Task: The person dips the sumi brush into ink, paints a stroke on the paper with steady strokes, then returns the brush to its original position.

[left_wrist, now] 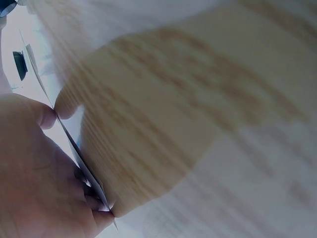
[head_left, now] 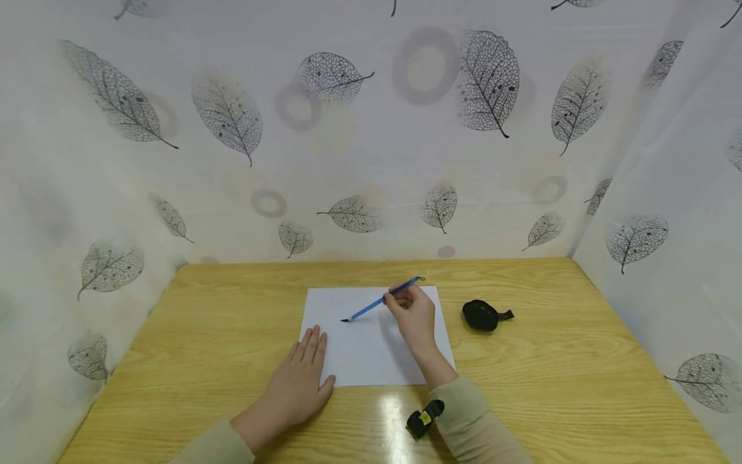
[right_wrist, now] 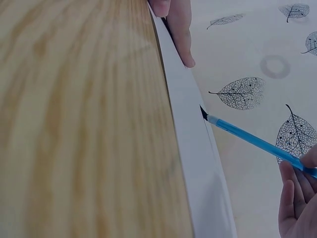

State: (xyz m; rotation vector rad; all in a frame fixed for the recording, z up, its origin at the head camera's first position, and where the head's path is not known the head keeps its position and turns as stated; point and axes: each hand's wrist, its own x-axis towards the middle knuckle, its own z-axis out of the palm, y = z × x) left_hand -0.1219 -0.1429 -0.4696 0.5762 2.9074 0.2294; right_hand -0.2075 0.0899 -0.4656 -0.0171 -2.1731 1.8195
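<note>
A white sheet of paper (head_left: pixel 371 364) lies on the wooden table. My left hand (head_left: pixel 298 386) rests palm down on its left edge, fingers straight and thumb spread; the left wrist view shows this hand (left_wrist: pixel 39 173) against the paper's edge. Over the sheet, my right hand (head_left: pixel 418 320) pinches a blue writing brush (head_left: pixel 368 309) between thumb and fingers. The brush slants down to the left, its dark tip at the paper's upper middle. In the right wrist view, the brush (right_wrist: pixel 252 140) has its tip close to the sheet (right_wrist: pixel 190 148); contact is hard to tell.
A small black rounded object (head_left: pixel 481 316) with a short tab sits right of the paper on the table (head_left: pixel 533 374). A black device with a yellow-green label (head_left: pixel 426 418) is by the right cuff. Leaf-printed sheeting (head_left: pixel 377 148) encloses the back and sides.
</note>
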